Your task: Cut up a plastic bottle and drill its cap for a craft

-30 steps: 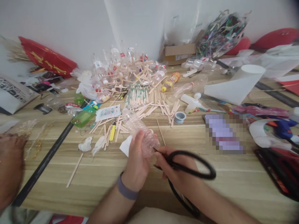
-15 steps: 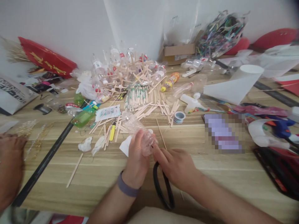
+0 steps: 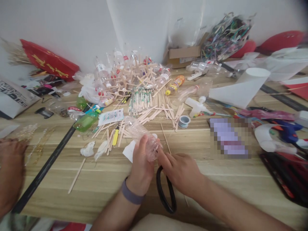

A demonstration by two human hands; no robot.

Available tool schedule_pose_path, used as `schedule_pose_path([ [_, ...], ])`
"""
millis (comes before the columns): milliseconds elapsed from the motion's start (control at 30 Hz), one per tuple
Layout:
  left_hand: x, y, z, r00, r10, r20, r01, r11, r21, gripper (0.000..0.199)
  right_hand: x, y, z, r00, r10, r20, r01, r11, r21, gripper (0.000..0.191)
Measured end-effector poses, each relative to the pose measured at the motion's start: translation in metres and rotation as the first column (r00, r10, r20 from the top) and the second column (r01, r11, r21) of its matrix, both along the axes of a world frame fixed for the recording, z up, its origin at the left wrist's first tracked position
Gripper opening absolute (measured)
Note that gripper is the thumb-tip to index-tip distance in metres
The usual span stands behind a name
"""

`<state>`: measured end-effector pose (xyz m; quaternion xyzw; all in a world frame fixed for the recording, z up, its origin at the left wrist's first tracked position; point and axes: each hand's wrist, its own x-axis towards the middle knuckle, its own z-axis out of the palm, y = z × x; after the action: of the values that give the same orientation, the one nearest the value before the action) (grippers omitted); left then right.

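Observation:
My left hand [image 3: 142,157], with a grey band at the wrist, is closed around a clear plastic bottle [image 3: 137,128] that lies tilted, its near end towards me. My right hand [image 3: 181,170] is closed on what looks like a pair of scissors [image 3: 173,200]. Their large black handle loop hangs below the hand, while the blades are mostly hidden by the fingers. Those fingertips press close to the bottle's near end. Under the bottle lies a white piece of paper [image 3: 129,150], and a thin stick [image 3: 165,138] rests just beyond my right hand.
Wooden craft sticks [image 3: 154,112] and a heap of bottles [image 3: 115,70] fill the back middle. A yellow-handled cutter [image 3: 115,136], a wire spool [image 3: 184,121] and a blurred-out phone [image 3: 227,138] lie nearer. At the left edge is another person's hand [image 3: 12,154].
Both hands keep their hold on the bottle and the scissors. The black handle loop has swung slightly left and up; otherwise the view has barely shifted.

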<state>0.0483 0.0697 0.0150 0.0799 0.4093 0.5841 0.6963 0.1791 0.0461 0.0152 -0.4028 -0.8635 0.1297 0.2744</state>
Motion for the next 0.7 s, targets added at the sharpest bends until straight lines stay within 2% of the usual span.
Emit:
schedule_pose_path([
  [67,0.002,0.000,0.003,0.997,0.070,-0.026,-0.070,0.997,0.016,0.023,-0.003,0.000,0.002,0.997,-0.041,-0.064,0.037,0.998,-0.060,0.022],
  [100,0.003,0.000,0.005,0.995,0.095,-0.040,-0.094,0.995,0.018,0.024,-0.007,0.000,0.003,0.984,-0.090,-0.157,0.067,0.987,-0.149,0.021],
  [200,0.006,-0.001,0.010,0.995,0.085,-0.058,-0.086,0.996,-0.014,0.030,-0.016,0.000,0.002,0.869,-0.265,-0.418,0.040,0.879,-0.475,0.025],
  [233,0.006,-0.001,0.010,0.995,0.081,-0.057,-0.083,0.996,-0.025,0.031,-0.017,0.000,0.000,0.846,-0.286,-0.451,0.014,0.856,-0.517,0.024],
  [300,0.008,-0.002,0.011,0.994,0.100,-0.053,-0.101,0.994,-0.030,0.029,-0.014,0.001,-0.007,0.883,-0.237,-0.404,0.040,0.898,-0.439,0.020],
  [367,0.008,-0.003,0.010,0.992,0.121,-0.043,-0.122,0.992,-0.027,0.026,-0.009,0.000,-0.013,0.942,-0.177,-0.284,0.104,0.962,-0.253,0.017],
  [400,0.008,-0.002,0.010,0.992,0.122,-0.033,-0.123,0.992,-0.033,0.026,-0.007,-0.001,-0.014,0.958,-0.159,-0.237,0.115,0.975,-0.190,0.018],
  [433,0.006,-0.002,0.010,0.993,0.120,-0.021,-0.121,0.992,-0.043,0.027,-0.005,-0.003,-0.013,0.963,-0.157,-0.217,0.119,0.977,-0.176,0.020],
  [567,-0.008,0.006,0.016,0.988,0.153,0.016,-0.152,0.986,-0.072,0.031,0.002,-0.012,-0.002,0.934,-0.201,-0.294,0.092,0.934,-0.345,0.026],
  [633,-0.018,0.009,0.021,0.980,0.197,0.023,-0.195,0.978,-0.071,0.032,0.011,-0.014,0.003,0.931,-0.233,-0.282,0.145,0.943,-0.299,0.027],
  [700,-0.025,0.010,0.025,0.978,0.205,0.050,-0.201,0.977,-0.077,0.030,0.024,-0.010,0.005,0.952,-0.282,-0.120,0.259,0.950,-0.176,0.025],
])
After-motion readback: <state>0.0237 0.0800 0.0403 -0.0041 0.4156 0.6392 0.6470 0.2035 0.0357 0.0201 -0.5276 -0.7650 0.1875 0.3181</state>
